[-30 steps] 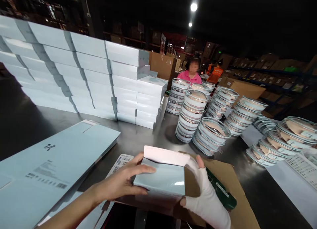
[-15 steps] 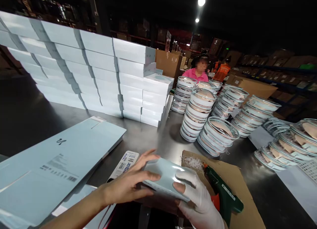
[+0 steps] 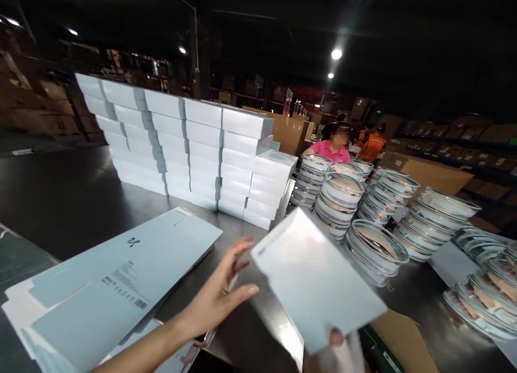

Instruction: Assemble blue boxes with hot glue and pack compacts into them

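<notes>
A pale blue box [image 3: 315, 279] is lifted and tilted above the steel table [image 3: 60, 201], its broad face toward me. My right hand [image 3: 343, 351], in a white glove, grips the box from beneath at its near edge; only a thumb tip and some glove show. My left hand [image 3: 220, 297] is bare, fingers spread, hovering just left of the box and not touching it. Flat unfolded pale blue cartons [image 3: 117, 279] lie to the left of my left arm.
A wall of stacked pale blue boxes [image 3: 189, 155] stands behind. Stacks of round clear-lidded containers [image 3: 343, 195] fill the right side. A green tool [image 3: 377, 354] lies on brown cardboard [image 3: 407, 338] under the box. A person in pink [image 3: 333, 149] works across the table.
The box was pressed shut on the cardboard with both hands, then raised and tilted up. My left hand has let go and opened. The view has lifted.
</notes>
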A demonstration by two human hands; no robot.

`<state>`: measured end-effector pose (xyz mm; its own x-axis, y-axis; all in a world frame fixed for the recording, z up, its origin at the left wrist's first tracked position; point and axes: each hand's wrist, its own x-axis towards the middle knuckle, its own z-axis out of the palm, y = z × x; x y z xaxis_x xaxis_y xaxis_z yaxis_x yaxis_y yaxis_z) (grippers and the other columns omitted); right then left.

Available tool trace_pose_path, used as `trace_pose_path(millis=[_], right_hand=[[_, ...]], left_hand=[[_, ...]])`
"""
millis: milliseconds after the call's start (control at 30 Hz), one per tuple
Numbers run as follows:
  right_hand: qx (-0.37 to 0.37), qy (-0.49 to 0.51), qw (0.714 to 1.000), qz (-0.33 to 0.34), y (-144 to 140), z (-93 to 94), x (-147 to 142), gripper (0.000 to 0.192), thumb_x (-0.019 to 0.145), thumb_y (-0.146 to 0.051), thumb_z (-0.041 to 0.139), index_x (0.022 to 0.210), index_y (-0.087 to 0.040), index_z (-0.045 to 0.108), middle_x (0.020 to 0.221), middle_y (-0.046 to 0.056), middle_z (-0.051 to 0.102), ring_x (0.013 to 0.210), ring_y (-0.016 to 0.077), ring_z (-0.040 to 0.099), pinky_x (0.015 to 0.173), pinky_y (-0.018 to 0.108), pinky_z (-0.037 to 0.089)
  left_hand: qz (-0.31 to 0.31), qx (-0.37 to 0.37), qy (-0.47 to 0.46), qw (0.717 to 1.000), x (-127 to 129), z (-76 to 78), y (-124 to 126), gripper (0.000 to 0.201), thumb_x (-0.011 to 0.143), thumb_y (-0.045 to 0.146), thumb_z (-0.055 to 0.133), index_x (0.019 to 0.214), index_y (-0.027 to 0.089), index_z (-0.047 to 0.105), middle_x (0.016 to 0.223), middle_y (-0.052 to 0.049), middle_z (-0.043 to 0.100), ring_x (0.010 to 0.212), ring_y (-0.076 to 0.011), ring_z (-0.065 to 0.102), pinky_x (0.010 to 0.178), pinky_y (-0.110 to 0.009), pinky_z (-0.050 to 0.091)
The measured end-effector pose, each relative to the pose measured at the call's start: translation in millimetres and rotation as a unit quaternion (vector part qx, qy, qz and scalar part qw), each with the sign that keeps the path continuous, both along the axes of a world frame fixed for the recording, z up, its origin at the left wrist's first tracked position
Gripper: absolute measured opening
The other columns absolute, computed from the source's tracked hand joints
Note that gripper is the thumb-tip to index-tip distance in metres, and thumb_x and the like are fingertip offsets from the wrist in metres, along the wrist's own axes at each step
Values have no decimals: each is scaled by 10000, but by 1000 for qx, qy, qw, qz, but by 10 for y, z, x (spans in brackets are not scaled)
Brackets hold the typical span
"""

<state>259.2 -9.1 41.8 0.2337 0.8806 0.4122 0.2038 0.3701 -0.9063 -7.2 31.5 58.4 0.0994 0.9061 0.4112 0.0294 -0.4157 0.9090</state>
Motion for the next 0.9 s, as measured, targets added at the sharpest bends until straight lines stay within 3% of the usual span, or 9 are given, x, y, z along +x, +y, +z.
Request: trace_pose_path(millis=[67, 133, 200, 233, 333, 467, 567, 733, 900], right_hand=[[3, -65, 996, -56, 325, 561, -53, 534, 718, -556, 824, 1095, -231, 632, 976, 50, 750, 886, 285, 697, 771, 393, 575], [26, -223, 960, -167, 793, 1181, -160, 626, 602, -498, 881, 1095, -228, 607, 919, 50, 742, 821, 302, 688, 716, 405, 567], [103, -422, 878, -203, 1337, 1732, -347, 725, 693, -453, 829, 1302, -192, 534, 1199, 131, 705, 1040, 329, 671, 831, 419, 560], [125, -459, 858, -193, 1613, 1952, -469, 696, 696, -395, 836, 1288, -169, 548, 1260, 161, 679, 1138, 348, 632, 900, 431, 539], [156, -525, 824, -148, 2348, 2344, -889, 542, 683, -256, 841, 1164, -124, 628, 1265, 207, 667, 1205, 370, 580, 962, 439, 506], [154, -571, 802, -82, 2835, 2336, -1299, 552, 708, -250, 818, 1198, -85, 626, 1308, 232, 644, 1261, 390, 535, 1031, 490, 468], [151, -575, 802, -53, 2709, 2142, -1314, 592, 856, -317, 691, 1364, -60, 530, 1468, 243, 535, 1392, 392, 436, 1126, 519, 392], [235, -457, 858, 0, 1676, 1813, -950, 353, 902, -312, 537, 1225, -194, 613, 1223, 100, 711, 1119, 299, 666, 947, 465, 537], [429, -498, 731, -185, 515, 1381, -698, 181, 854, -368, 674, 956, -242, 593, 768, 75, 651, 688, 279, 609, 605, 397, 441]], left_hand=[[103, 82, 142, 981, -419, 140, 62, 435, 934, 419, 678, 1339, 317, 556, 1543, -105, 510, 1457, -322, 452, 1184, -512, 392], [207, 158, 295, 919, -945, 190, 140, 310, 951, 457, 620, 1208, 285, 639, 1400, -110, 640, 1438, -359, 471, 1160, -532, 415], [319, 148, 418, 838, -1449, 159, 210, 432, 964, 525, 520, 1257, 225, 624, 1372, -154, 655, 1334, -390, 567, 1081, -519, 489], [368, 113, 478, 790, -1660, 127, 238, 465, 972, 538, 459, 1264, 215, 620, 1341, -155, 674, 1250, -390, 626, 1037, -520, 517], [440, 40, 517, 733, -2055, 21, 285, 509, 949, 521, 448, 1143, 118, 690, 1173, -254, 730, 1133, -516, 657, 868, -643, 546], [428, -54, 547, 718, -2192, -96, 286, 483, 845, 545, 592, 882, 95, 760, 930, -254, 755, 945, -528, 712, 683, -576, 573], [413, -119, 550, 716, -2275, -149, 314, 541, 835, 570, 605, 963, 66, 754, 1032, -263, 732, 1003, -500, 704, 709, -505, 555], [451, -178, 511, 710, -2317, 105, 278, 758, 769, 641, 657, 1093, -44, 655, 1050, -291, 702, 974, -487, 701, 656, -445, 519], [469, -16, 460, 753, -1547, 577, -115, 611, 938, 719, 431, 1191, 192, 608, 971, -12, 714, 906, -276, 699, 768, -348, 490]])
